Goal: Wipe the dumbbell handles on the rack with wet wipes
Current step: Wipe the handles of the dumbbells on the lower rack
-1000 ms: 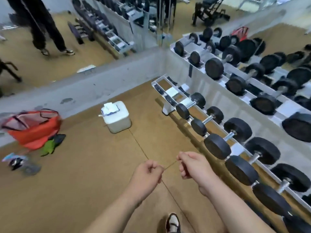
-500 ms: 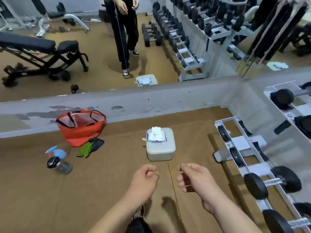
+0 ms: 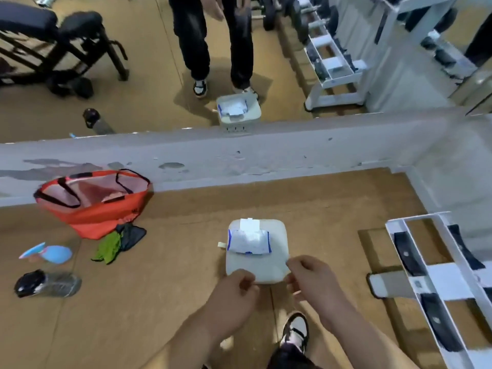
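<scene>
You faced a wall mirror [image 3: 149, 107] sitting on a scuffed grey plinth [image 3: 266, 153] with chipped paint. The floor [image 3: 159, 315] was tan matting with thin seams. A grey side wall [image 3: 452, 177] met the plinth at the right corner. A black bench [image 3: 26, 21] showed in the reflection. Light was flat and shadows soft.

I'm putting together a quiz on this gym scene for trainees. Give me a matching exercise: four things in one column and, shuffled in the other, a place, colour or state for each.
Things
1. tote bag
2. dumbbell rack
3. bottle
4. wipes pack

Descriptions
a. on top of the white box
b. lying on its side on the floor, far left
c. orange-red, against the low wall
d. at the right edge of the view

Pairs: 1-c, 2-d, 3-b, 4-a
</scene>
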Demonstrator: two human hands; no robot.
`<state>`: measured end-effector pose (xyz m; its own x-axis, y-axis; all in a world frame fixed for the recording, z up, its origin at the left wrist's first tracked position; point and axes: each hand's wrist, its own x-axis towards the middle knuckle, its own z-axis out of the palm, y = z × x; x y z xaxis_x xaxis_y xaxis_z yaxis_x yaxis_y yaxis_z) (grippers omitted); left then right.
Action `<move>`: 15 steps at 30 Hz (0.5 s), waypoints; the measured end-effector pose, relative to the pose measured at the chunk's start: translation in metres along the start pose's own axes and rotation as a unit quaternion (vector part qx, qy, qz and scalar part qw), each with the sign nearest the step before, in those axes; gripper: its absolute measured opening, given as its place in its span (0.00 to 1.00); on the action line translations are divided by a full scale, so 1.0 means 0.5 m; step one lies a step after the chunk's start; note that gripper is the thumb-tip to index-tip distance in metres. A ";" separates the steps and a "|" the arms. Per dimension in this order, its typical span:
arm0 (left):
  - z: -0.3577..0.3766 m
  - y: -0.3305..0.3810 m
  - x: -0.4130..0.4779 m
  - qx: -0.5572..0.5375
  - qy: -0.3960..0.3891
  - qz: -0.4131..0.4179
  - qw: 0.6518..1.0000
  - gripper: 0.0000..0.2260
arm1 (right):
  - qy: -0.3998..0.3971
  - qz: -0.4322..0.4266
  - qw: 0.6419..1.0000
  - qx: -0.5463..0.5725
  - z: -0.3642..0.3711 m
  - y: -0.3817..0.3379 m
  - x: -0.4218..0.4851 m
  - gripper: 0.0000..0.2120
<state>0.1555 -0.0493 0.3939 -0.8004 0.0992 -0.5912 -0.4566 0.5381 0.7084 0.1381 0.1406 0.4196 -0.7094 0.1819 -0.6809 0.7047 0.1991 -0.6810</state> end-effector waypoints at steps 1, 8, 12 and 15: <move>0.018 -0.021 0.053 0.008 -0.003 -0.007 1.000 0.09 | 0.003 -0.006 1.000 -0.010 0.008 0.017 0.061 0.11; 0.131 -0.246 0.430 0.145 0.052 0.068 0.986 0.18 | -0.020 -0.031 0.996 -0.076 0.149 0.192 0.454 0.08; 0.165 -0.336 0.583 0.244 0.085 0.130 0.957 0.21 | -0.030 -0.094 0.983 -0.157 0.226 0.254 0.621 0.15; 0.189 -0.398 0.691 0.278 0.095 0.160 0.942 0.19 | -0.057 -0.128 0.969 -0.205 0.272 0.299 0.726 0.23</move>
<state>0.0064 -0.0431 0.0120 -0.9418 0.2077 -0.2641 0.0518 0.8665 0.4966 -0.0127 0.1057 0.0340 -0.8381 -0.0261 -0.5450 0.4255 0.5940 -0.6827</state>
